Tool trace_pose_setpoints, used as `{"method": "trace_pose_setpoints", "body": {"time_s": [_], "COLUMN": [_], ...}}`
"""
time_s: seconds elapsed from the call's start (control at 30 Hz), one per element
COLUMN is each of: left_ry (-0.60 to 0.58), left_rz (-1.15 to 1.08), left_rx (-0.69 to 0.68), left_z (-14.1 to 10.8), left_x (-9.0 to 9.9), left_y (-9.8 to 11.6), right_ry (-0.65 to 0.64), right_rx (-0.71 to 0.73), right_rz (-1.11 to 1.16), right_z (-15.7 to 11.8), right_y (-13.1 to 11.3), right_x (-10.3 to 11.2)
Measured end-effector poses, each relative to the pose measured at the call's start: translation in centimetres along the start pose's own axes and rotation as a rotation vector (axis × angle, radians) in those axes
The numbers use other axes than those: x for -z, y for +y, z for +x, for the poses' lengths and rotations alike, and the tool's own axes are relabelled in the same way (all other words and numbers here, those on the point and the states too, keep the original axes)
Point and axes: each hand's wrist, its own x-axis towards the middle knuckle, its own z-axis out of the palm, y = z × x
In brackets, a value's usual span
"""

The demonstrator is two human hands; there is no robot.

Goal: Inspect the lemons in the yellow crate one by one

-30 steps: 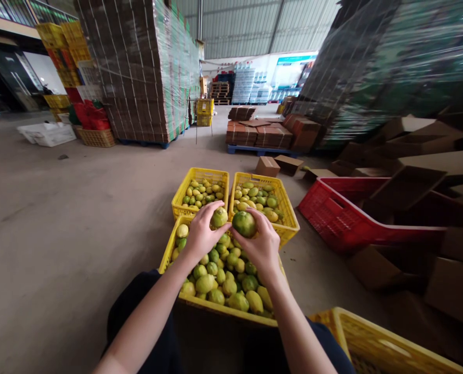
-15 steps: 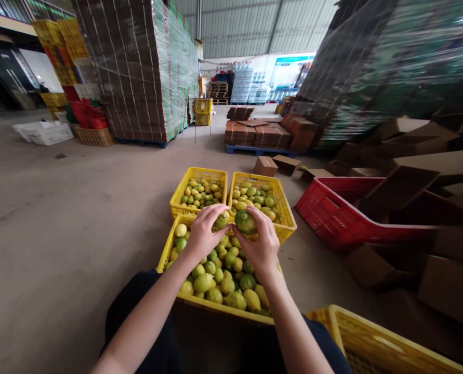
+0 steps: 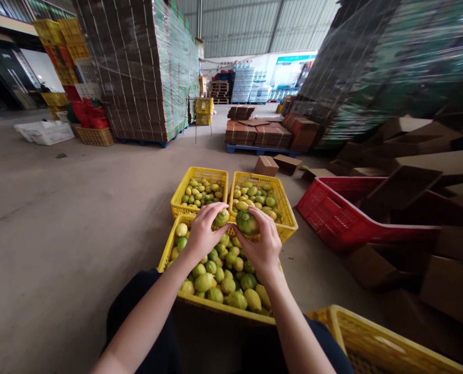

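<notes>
Between the thumb and fingers of my left hand is a small yellowish-green lemon. My right hand grips a larger, darker green lemon, its stem end facing me. Both fruits are held side by side, the thumbs almost meeting, above the near yellow crate. That crate is heaped with lemons ranging from green to yellow. Just beyond my fingers stand two more yellow crates, the left one with smaller fruit and the right one with larger fruit.
A red crate sits at the right among loose cardboard boxes. Another yellow crate is by my right knee. Farther off are a pallet of flattened cartons, tall wrapped stacks and a white crate.
</notes>
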Motion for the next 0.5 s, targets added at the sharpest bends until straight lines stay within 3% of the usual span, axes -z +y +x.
{"method": "trace_pose_setpoints", "body": {"time_s": [0.13,0.33,0.5], "left_ry": [-0.016,0.041,0.091], "left_rz": [0.045,-0.037,-0.026], "left_rx": [-0.056,0.032,0.005], "left_z": [-0.01,-0.02,0.11], "left_x": [0.13,0.06,0.18], "left_y": [-0.21,0.21,0.02], "right_ry": [0.008,0.01,0.007], "right_rx": [0.022,0.012,-0.038], "right_rz": [0.005,0.0,0.031], "right_z": [0.04,0.1,0.09], "right_y": [-0.02,-0.19,-0.66], "right_x": [-0.01,0.01,0.01]}}
